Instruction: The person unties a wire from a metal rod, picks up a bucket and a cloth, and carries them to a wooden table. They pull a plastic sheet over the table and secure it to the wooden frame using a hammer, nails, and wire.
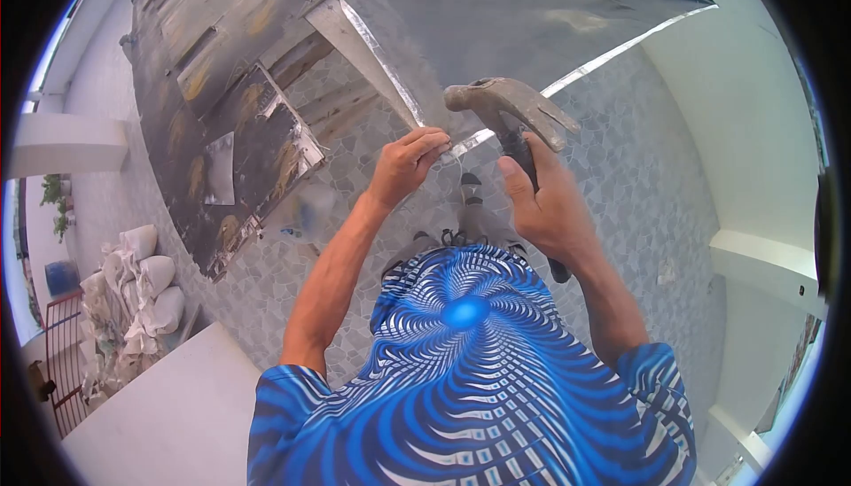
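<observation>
My right hand (551,207) is wrapped around the dark handle of a claw hammer (510,105). The hammer's worn metal head is raised, its face pointing left and its claw to the right. My left hand (409,165) is closed in a pinch at the near corner of a large dark sheet (496,34) with a silvery edge. What lies between those fingertips, if anything, is too small to make out. The hammer head is apart from my left hand, a little above and to its right.
Left of the sheet lies a worn dark panel (239,136) with broken edges and exposed wooden strips (332,114). Grey stone-patterned floor (620,202) spreads below. White sacks (146,287) are piled at the left beside a pale slab (177,397). A pale wall (745,114) stands at the right.
</observation>
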Action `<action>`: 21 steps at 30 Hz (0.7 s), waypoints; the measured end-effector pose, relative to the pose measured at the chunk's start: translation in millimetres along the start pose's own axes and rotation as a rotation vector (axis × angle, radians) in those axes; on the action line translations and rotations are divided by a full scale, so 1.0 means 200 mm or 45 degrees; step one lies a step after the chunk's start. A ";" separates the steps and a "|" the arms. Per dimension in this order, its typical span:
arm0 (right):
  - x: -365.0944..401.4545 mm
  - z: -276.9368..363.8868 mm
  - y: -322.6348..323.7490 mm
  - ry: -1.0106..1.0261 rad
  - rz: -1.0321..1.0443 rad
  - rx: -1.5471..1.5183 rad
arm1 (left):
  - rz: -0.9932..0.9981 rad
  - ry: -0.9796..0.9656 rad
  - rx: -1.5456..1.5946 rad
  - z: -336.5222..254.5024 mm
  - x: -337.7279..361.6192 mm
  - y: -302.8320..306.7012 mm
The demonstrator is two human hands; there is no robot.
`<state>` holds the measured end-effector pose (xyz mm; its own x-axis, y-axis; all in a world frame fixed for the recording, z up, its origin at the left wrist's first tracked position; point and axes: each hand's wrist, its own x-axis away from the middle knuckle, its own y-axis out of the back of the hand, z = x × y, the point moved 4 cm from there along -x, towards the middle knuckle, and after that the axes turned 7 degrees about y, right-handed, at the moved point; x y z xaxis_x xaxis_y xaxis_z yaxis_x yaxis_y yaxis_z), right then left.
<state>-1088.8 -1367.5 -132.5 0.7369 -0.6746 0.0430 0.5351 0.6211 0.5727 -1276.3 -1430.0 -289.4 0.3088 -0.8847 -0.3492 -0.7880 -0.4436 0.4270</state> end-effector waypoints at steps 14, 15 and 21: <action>0.03 -0.13 -0.11 -0.021 0.021 0.158 | 0.032 -0.029 -0.027 0.01 0.00 0.01; 0.02 -0.15 -0.11 -0.037 0.008 0.158 | 0.025 -0.040 -0.026 0.01 -0.02 0.01; 0.03 -0.12 -0.13 0.151 -0.191 0.084 | 0.034 -0.021 -0.010 0.01 -0.03 0.01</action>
<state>-1088.8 -1377.4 -166.8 0.6969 -0.7031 -0.1413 0.6169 0.4872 0.6181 -1281.2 -1425.4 -287.5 0.2793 -0.8937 -0.3512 -0.7916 -0.4213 0.4426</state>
